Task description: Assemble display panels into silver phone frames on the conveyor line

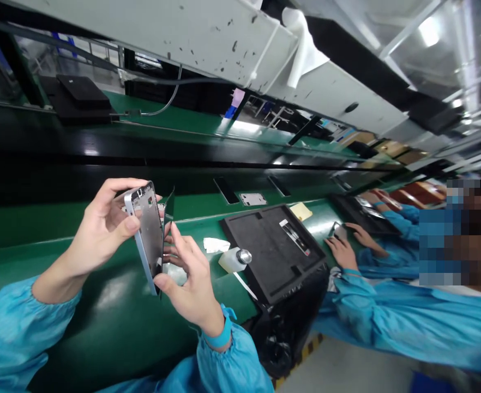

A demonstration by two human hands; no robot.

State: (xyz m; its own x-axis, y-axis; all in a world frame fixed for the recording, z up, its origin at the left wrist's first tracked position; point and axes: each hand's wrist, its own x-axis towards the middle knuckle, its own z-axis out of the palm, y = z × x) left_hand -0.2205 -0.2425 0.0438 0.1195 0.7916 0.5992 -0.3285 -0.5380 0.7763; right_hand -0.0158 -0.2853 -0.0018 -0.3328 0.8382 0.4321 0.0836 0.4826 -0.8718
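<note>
A phone frame (148, 234) with a pale metallic edge and a grey inner plate is held upright, tilted, above the bench. My left hand (105, 218) grips its upper end, thumb on the near edge and fingers over the top. Around its lower end closes my right hand (191, 278), thumb at the bottom corner and fingers behind. A thin dark sheet (169, 206) sticks up behind the frame, near my right fingertips. Whether it is a screen or a film I cannot tell, and the frame hides most of it.
To the right are a white bottle (235, 260) with a metal cap, a white wipe (216, 245) and a black tray (265, 256). Dark phone screens (226, 190) and a phone plate (253, 199) lie on the green conveyor. A co-worker's hands (342, 251) hold a phone part further right.
</note>
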